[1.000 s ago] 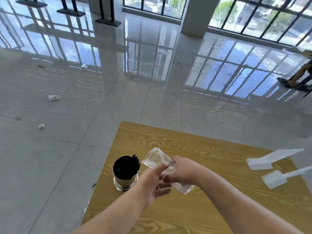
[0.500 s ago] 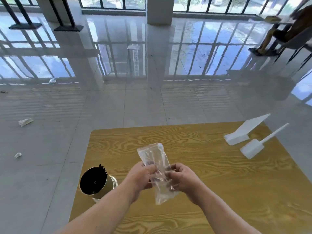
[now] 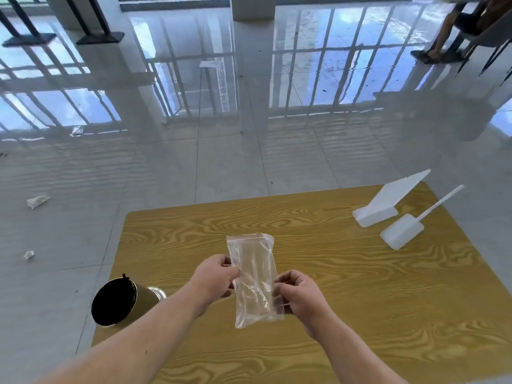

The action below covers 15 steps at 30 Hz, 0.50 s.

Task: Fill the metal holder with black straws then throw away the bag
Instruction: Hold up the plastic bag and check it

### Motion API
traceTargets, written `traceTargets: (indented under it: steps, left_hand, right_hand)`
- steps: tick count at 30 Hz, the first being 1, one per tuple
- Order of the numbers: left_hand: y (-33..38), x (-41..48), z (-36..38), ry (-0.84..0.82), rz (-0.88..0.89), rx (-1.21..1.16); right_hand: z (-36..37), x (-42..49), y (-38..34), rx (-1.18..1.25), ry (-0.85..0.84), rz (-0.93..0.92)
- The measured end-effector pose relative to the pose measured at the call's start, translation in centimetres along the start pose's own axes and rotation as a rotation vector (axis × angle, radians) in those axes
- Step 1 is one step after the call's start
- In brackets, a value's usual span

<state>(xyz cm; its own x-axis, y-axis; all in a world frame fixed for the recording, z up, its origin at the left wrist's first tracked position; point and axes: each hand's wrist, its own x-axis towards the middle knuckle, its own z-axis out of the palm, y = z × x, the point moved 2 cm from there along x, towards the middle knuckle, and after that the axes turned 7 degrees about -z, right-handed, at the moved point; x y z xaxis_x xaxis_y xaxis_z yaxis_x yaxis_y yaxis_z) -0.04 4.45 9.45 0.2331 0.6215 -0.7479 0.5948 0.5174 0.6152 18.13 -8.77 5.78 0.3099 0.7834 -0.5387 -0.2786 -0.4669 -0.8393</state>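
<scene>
A clear, empty plastic zip bag (image 3: 253,275) hangs upright above the wooden table (image 3: 346,286), stretched flat between both hands. My left hand (image 3: 214,277) pinches its left edge and my right hand (image 3: 300,296) pinches its right edge. The metal holder (image 3: 144,296) stands at the table's left edge, packed with black straws (image 3: 113,302) that fill its mouth.
Two white plastic sign stands (image 3: 388,200) (image 3: 407,228) lie at the table's far right corner. Crumpled scraps of paper (image 3: 37,201) litter the glossy tiled floor to the left. A person's legs (image 3: 443,34) and a chair show at the far right.
The bag was crumpled between my hands a second ago; it is now spread flat and upright. My view has swung left, so the holder sits lower left and the sign stands nearer the middle.
</scene>
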Motion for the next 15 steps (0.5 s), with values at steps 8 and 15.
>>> traceTargets:
  steps: [8, 15]
  left_hand:
    - [-0.8, 1.1, -0.5, 0.122, 0.02, 0.038]
    - [-1.1, 0.0, -3.3, 0.229, 0.078, 0.176]
  right_hand:
    - [-3.3, 2.5, 2.6, -0.32, 0.083, 0.095]
    - [-2.1, 4.0, 1.3, -0.406, 0.056, 0.069]
